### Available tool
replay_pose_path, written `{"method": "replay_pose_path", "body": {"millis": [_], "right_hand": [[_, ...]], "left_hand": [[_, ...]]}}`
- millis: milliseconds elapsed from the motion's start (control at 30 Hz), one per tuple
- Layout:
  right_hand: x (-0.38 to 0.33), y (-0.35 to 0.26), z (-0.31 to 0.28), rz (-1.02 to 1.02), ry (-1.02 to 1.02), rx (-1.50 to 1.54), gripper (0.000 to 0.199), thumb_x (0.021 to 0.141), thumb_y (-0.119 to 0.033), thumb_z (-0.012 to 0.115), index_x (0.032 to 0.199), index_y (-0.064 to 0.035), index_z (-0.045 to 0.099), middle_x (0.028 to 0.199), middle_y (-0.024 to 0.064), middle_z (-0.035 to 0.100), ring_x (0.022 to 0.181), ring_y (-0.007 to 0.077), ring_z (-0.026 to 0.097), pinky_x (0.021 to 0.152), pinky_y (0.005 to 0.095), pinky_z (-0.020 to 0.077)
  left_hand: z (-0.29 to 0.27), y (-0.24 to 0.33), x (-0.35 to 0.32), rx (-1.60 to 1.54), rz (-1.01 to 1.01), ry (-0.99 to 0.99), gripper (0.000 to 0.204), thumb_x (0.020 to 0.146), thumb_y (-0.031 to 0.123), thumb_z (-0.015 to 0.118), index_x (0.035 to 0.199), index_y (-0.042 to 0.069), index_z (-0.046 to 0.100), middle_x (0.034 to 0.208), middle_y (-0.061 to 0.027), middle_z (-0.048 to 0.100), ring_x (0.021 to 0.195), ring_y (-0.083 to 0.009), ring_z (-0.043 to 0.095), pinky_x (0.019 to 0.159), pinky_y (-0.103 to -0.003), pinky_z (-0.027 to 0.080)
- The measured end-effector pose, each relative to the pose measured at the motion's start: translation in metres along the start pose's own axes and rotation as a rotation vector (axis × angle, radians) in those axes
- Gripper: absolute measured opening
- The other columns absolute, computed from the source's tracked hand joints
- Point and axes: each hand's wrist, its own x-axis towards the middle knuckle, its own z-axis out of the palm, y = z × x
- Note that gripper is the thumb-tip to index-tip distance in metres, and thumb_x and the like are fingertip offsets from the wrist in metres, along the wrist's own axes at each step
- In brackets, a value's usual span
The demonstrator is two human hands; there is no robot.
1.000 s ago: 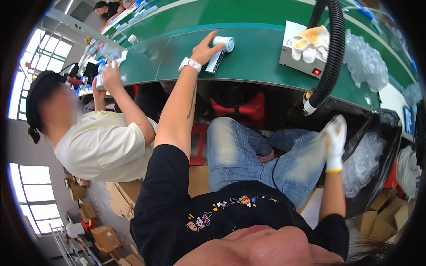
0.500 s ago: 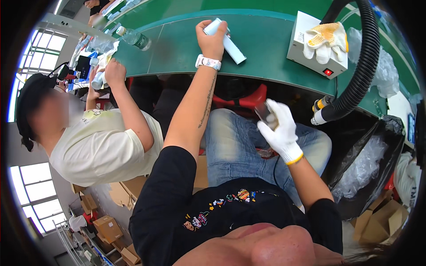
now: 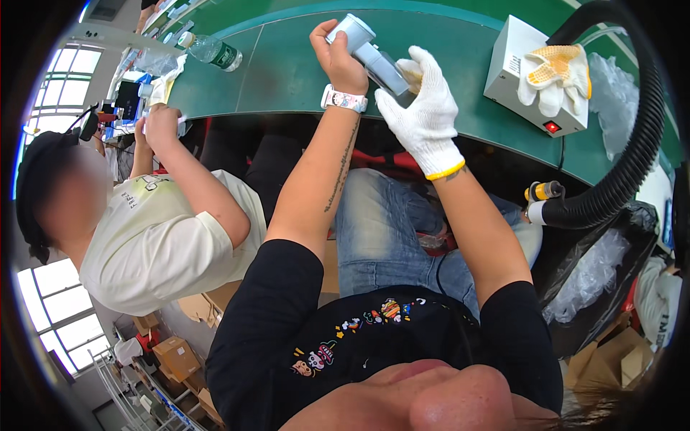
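A pale blue handheld device [image 3: 350, 32] with a round barrel and a long flat section is held up over the green bench. My bare left hand [image 3: 341, 61] is closed around its barrel end, with a white watch on that wrist. The gloved right hand [image 3: 422, 100] curls about the device's lower end, thumb on the near side and fingers on the far side. Along the device's right edge, a dark see-through plastic piece [image 3: 389, 62] partly shows between it and the glove. The glove hides most of that piece, so whether it is seated on the device cannot be told.
On the green bench [image 3: 280, 72] stand a clear bottle [image 3: 212, 52] and a white box [image 3: 510, 72] with a lit red switch and a spare glove [image 3: 553, 75] on top. A black ribbed hose [image 3: 640, 144] arches at right. A co-worker [image 3: 165, 237] sits close at left.
My right hand has risen from above my lap to the device, bringing the dark plastic piece along. My left hand has turned the device, so its barrel opening shows more.
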Motion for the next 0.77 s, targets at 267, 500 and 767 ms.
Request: {"method": "replay_pose_path", "body": {"millis": [267,500,767], "right_hand": [[0.009,0.002,0.007,-0.051,0.034,-0.174,0.059,0.073,-0.019,0.088,0.127,-0.0102,0.064,0.113,0.0086,0.073,0.103,0.0291,0.07,0.09,0.0394,0.0577],[0.007,0.002,0.009,-0.031,0.018,-0.188,0.049,0.076,-0.018,0.09,0.12,-0.0072,0.071,0.113,0.0101,0.073,0.103,0.0252,0.071,0.088,0.0353,0.0586],[0.009,-0.001,0.011,0.086,-0.028,-0.155,0.051,0.077,-0.02,0.09,0.122,-0.0064,0.07,0.114,0.0103,0.073,0.107,0.0253,0.071,0.091,0.0337,0.0581]], "left_hand": [[0.003,0.011,0.001,0.006,0.089,-0.055,0.034,0.1,0.017,0.048,0.132,0.006,0.048,0.12,-0.0129,0.054,0.099,-0.0227,0.061,0.081,-0.038,0.058],[0.006,0.023,-0.008,-0.14,-0.017,-0.061,0.037,0.098,0.011,0.05,0.132,-0.002,0.054,0.12,-0.0154,0.06,0.106,-0.0242,0.063,0.095,-0.038,0.054],[0.001,0.004,0.003,-0.362,0.316,-0.176,0.037,0.097,0.009,0.053,0.132,-0.003,0.054,0.121,-0.015,0.06,0.106,-0.0232,0.063,0.096,-0.037,0.053]]}}
